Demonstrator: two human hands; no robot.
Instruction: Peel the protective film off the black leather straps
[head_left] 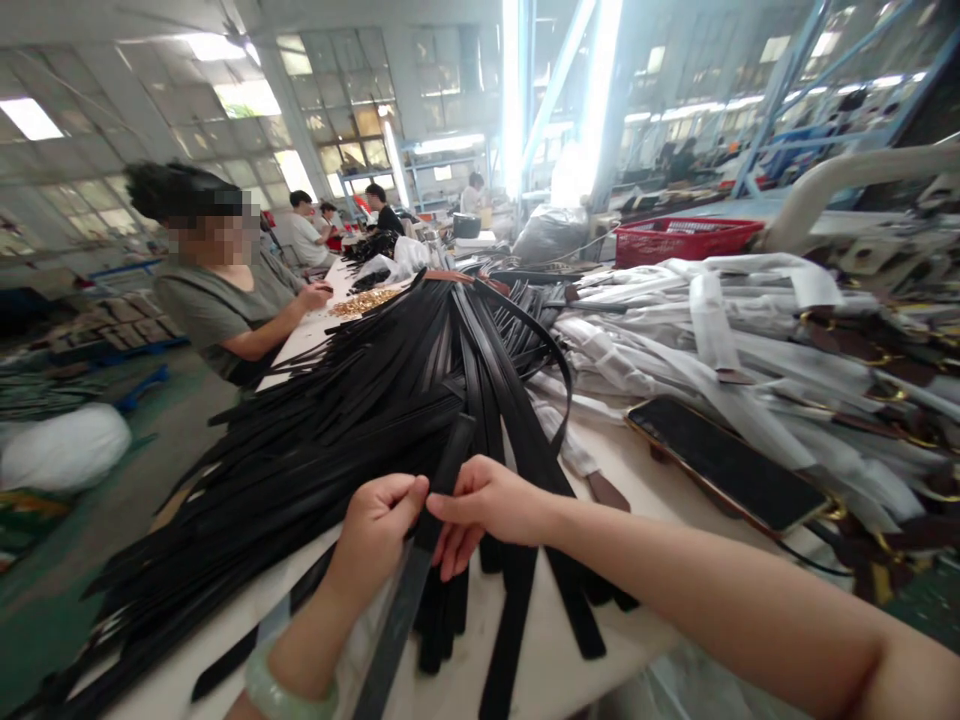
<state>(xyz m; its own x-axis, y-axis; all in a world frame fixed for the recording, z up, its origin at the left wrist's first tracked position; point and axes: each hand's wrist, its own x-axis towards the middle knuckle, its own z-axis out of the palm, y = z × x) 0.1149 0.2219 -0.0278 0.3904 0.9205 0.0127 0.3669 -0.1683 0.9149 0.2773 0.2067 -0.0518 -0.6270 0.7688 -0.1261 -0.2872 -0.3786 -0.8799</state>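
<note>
A flat black strap (392,630) runs from the bottom edge up between my two hands, its end just above them. My left hand (380,525), with a pale green bangle on the wrist, pinches the strap's left edge. From the right, my right hand (480,508) grips the same strap between thumb and forefinger, its other fingers curled below. Both hands nearly touch. Behind and under them a large pile of black straps (322,440) fans out over the white table (622,640).
A phone (724,465) lies to the right, beside white-wrapped straps (697,360) with metal buckles. A red basket (682,242) stands behind them. At the left of the table is a person (225,290), near small gold-coloured pieces (365,302). More people sit farther back.
</note>
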